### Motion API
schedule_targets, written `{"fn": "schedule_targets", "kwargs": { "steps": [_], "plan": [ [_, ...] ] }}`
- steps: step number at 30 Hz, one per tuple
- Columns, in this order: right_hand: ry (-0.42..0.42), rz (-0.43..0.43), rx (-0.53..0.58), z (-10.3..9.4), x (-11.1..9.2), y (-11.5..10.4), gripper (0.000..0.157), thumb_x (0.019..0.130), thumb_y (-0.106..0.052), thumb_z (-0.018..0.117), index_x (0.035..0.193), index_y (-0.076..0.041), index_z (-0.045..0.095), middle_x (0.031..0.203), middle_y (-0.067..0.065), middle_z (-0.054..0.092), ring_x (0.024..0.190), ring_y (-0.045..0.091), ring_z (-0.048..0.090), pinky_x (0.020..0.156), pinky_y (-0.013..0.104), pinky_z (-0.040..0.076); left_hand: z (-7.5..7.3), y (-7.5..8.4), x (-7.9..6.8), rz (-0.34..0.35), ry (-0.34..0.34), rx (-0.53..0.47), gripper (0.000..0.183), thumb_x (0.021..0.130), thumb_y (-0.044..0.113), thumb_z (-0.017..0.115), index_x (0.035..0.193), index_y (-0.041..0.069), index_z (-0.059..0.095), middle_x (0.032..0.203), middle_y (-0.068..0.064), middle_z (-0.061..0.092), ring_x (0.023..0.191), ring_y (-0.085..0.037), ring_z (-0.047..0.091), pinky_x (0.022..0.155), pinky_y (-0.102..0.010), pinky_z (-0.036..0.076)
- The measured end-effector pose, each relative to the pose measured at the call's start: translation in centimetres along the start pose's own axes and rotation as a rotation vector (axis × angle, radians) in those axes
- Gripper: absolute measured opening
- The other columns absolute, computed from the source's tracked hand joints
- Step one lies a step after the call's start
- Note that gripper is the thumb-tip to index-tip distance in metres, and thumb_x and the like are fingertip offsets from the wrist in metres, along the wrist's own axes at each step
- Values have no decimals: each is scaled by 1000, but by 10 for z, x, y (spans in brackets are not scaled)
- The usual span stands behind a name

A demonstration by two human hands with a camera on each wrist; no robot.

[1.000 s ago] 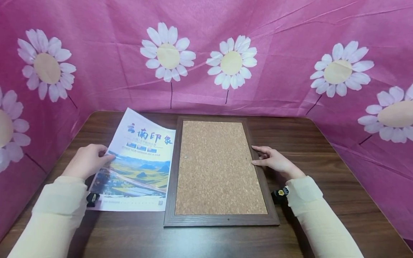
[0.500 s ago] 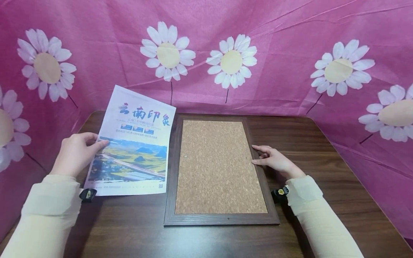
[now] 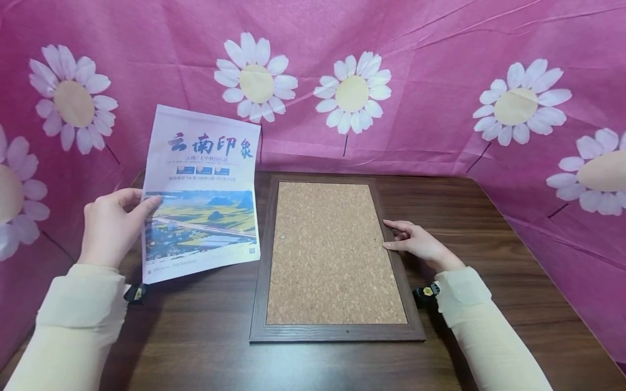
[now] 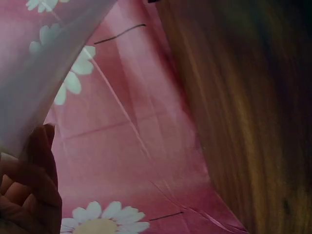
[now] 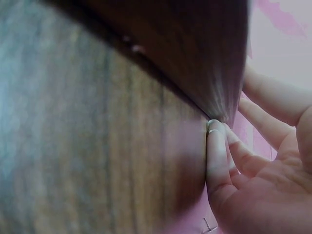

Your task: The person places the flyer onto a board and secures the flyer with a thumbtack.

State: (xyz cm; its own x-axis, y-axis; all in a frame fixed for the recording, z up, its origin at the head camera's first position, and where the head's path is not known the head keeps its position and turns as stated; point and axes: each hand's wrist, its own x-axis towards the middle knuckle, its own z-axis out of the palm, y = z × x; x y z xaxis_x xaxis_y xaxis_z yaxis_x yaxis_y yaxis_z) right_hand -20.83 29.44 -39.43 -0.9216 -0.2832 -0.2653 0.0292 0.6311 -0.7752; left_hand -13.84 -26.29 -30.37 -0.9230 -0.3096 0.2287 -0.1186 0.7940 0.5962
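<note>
My left hand [image 3: 114, 220] pinches the left edge of a poster [image 3: 202, 217] between thumb and fingers. The sheet stands tilted up off the table, its printed landscape and large Chinese characters facing me. In the left wrist view, the pale sheet [image 4: 34, 83] rises beside the curled fingers [image 4: 29, 183]. A framed corkboard [image 3: 337, 255] lies flat to the right of the poster. At its right edge, my right hand [image 3: 418, 241] holds the dark wooden frame, thumb on the rim. The right wrist view has fingertips [image 5: 214, 127] tucked where the frame's side [image 5: 195, 53] meets the table.
The dark wood-grain table [image 3: 195, 336] carries the board near its middle. A pink cloth [image 3: 303, 32] printed with white daisies hangs around the back and sides. Small black devices sit at both wrists.
My left hand has lifted the poster from the table, raising it and tipping it more upright. The right hand and the corkboard have stayed in place.
</note>
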Motion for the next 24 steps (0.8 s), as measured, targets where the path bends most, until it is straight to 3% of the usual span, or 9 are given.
{"fn": "schedule_targets", "kwargs": {
  "steps": [3,6,11,14,18,24],
  "plan": [
    [2,4,5,0,-1,-1,74,90,-25,73,152,-6,38,150,22,34,119,32,45,90,32,39,-2,7,-2,17,68,-29,47,96,41,62,118,0,70,103,-25,72,72,0,55,60,-16,37],
    [3,5,7,0,-1,-2,74,90,-25,73,152,-6,38,149,21,35,118,31,45,91,34,39,-3,15,-4,38,127,-73,42,95,38,64,116,2,72,100,-24,73,61,15,44,58,-14,37],
    [3,9,2,0,-1,-2,74,90,-26,73,152,-7,38,148,20,36,117,30,45,93,37,39,1,28,-7,41,155,-147,37,93,37,69,116,8,74,98,-21,74,58,14,50,53,-11,40],
    [5,11,1,0,-1,-2,74,90,-26,73,152,-7,38,147,20,37,116,29,46,91,35,39,6,35,-8,13,159,-196,36,91,38,71,116,12,75,81,10,74,60,11,53,53,-12,41],
    [7,8,3,0,-1,-1,74,90,-25,74,152,-6,38,148,21,37,115,28,46,90,33,39,10,42,-11,3,188,-249,35,90,38,72,115,13,76,64,43,48,63,8,54,52,-13,40],
    [7,4,4,0,0,-1,73,90,-25,73,152,-5,38,148,21,36,116,30,46,90,33,39,8,48,-13,8,231,-316,33,89,36,73,113,14,76,68,41,53,59,9,56,48,-11,42]
  ]
}}
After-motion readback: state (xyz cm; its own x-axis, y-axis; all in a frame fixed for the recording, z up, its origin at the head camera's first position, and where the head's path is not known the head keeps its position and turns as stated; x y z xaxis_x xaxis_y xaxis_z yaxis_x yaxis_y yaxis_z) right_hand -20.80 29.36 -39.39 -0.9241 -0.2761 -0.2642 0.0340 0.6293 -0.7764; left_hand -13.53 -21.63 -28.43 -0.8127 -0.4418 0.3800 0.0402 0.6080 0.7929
